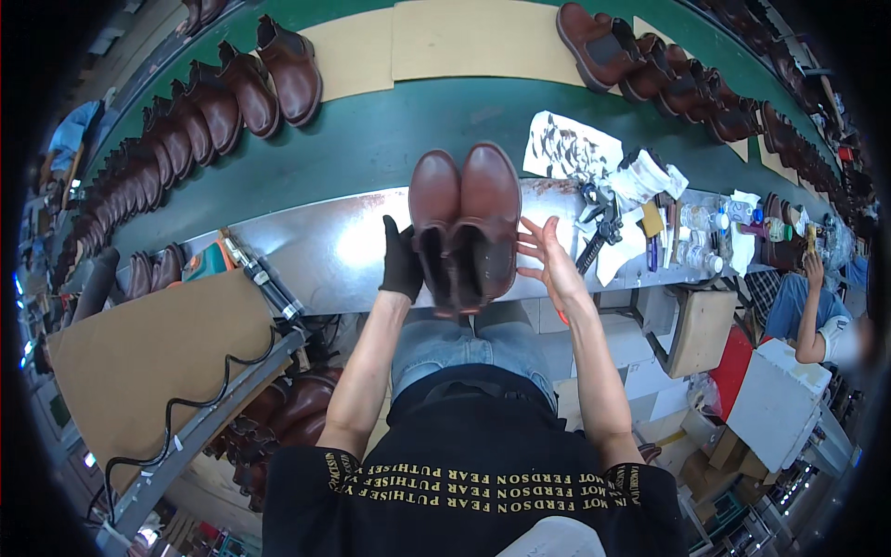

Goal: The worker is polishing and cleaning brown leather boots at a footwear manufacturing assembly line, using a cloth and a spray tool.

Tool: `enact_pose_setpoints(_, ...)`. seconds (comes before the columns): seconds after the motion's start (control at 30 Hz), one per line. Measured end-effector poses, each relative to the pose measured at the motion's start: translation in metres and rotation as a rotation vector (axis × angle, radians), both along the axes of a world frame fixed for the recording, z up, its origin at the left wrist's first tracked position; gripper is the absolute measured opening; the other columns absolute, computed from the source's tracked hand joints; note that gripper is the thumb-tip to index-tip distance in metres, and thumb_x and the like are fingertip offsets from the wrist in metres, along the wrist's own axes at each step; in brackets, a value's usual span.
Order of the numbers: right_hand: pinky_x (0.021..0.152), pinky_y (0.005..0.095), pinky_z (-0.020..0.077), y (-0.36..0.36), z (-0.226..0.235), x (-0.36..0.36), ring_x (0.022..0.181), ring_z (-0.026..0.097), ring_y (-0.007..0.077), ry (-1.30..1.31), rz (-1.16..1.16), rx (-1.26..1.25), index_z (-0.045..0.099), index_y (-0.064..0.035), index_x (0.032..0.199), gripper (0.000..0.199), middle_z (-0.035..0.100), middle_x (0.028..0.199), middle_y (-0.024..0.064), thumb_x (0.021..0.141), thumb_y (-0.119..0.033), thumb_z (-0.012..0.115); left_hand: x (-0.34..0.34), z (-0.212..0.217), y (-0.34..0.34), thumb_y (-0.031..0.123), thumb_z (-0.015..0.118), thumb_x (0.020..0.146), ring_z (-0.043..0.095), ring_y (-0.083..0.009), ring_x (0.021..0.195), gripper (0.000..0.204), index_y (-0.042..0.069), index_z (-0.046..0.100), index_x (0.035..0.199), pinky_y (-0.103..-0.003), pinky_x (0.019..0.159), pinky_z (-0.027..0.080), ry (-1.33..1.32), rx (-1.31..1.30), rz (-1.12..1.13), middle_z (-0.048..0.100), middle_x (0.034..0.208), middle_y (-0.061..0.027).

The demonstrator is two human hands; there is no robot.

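In front of me is a pair of brown leather ankle boots (464,200), side by side with toes pointing away. Their shafts reach over the near edge of the metal-topped bench strip (325,232), and the openings face me. My left hand (400,260), in a black glove, is beside the left boot with its thumb apart; the boot partly hides its fingers. On the other side, my bare right hand (554,265) is open. Its spread fingers point at the right boot, close to its side; whether they touch it I cannot tell.
Rows of brown boots (212,111) line the green bench (418,121) left and right. A stained white sheet (568,147), a black tool (603,232) and several bottles (701,241) lie right of me. At left stands a cardboard-covered surface (153,353). Another person (821,316) sits far right.
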State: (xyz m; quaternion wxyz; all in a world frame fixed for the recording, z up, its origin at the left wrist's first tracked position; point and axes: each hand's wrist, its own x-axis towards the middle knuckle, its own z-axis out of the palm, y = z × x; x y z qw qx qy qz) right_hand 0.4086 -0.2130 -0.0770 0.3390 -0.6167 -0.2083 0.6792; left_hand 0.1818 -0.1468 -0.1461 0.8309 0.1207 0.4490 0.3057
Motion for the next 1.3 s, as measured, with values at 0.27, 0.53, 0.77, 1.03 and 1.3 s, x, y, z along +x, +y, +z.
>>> enact_pose_setpoints(0.27, 0.098, 0.0423, 0.0382, 0.038, -0.02, 0.009, 0.122, 0.04, 0.0388, -0.18, 0.091, 0.003, 0.03, 0.0031, 0.137, 0.094, 0.043, 0.13, 0.0262, 0.073, -0.057, 0.064, 0.013, 0.0, 0.042, 0.054, 0.07, 0.066, 0.054, -0.0318, 0.105, 0.089, -0.002, 0.039, 0.128, -0.043, 0.084, 0.046, 0.912, 0.528, -0.553, 0.045, 0.122, -0.0256)
enact_pose_setpoints(0.53, 0.091, 0.0319, 0.0438, 0.08, -0.066, -0.009, 0.104, 0.058, 0.027, -0.887, 0.363, 0.006, 0.042, 0.0038, 0.129, 0.087, 0.058, 0.114, 0.0206, 0.061, -0.035, 0.079, 0.021, 0.002, 0.078, 0.037, 0.081, 0.047, 0.056, -0.036, 0.104, 0.098, 0.0, 0.041, 0.128, -0.039, 0.083, 0.05, 1.191, 0.506, -0.729, 0.048, 0.121, -0.028)
enact_pose_setpoints(0.77, 0.085, 0.027, 0.0458, 0.066, -0.072, 0.014, 0.093, 0.061, 0.0145, -0.427, 0.137, 0.186, 0.055, -0.0022, 0.12, 0.059, 0.066, 0.103, 0.0091, 0.066, -0.009, 0.076, -0.019, -0.011, 0.073, 0.017, 0.08, 0.054, 0.062, -0.022, 0.092, 0.075, -0.001, 0.053, 0.121, -0.032, 0.08, 0.051, 0.682, 0.472, -0.396, 0.062, 0.108, -0.0148)
enact_pose_setpoints(1.03, 0.087, 0.0332, 0.0456, 0.057, -0.052, -0.008, 0.098, 0.06, 0.028, -0.549, 0.126, 0.226, 0.043, 0.0022, 0.13, 0.083, 0.06, 0.108, 0.0203, 0.061, -0.027, 0.08, -0.016, -0.011, 0.074, 0.021, 0.081, 0.06, 0.06, -0.0212, 0.096, 0.082, -0.004, 0.042, 0.127, -0.032, 0.077, 0.052, 0.563, 0.569, -0.413, 0.055, 0.116, -0.0166)
enact_pose_setpoints(1.3, 0.092, 0.0429, 0.0416, 0.032, -0.007, -0.041, 0.107, 0.049, 0.04, -0.896, 0.06, 0.082, 0.021, 0.0049, 0.139, 0.102, 0.041, 0.117, 0.0276, 0.064, -0.033, 0.078, -0.001, -0.089, 0.072, 0.012, 0.044, 0.093, 0.054, -0.0186, 0.108, 0.034, 0.003, 0.045, 0.125, -0.031, 0.093, 0.044, -0.276, 0.231, -0.03, 0.054, 0.122, -0.0112)
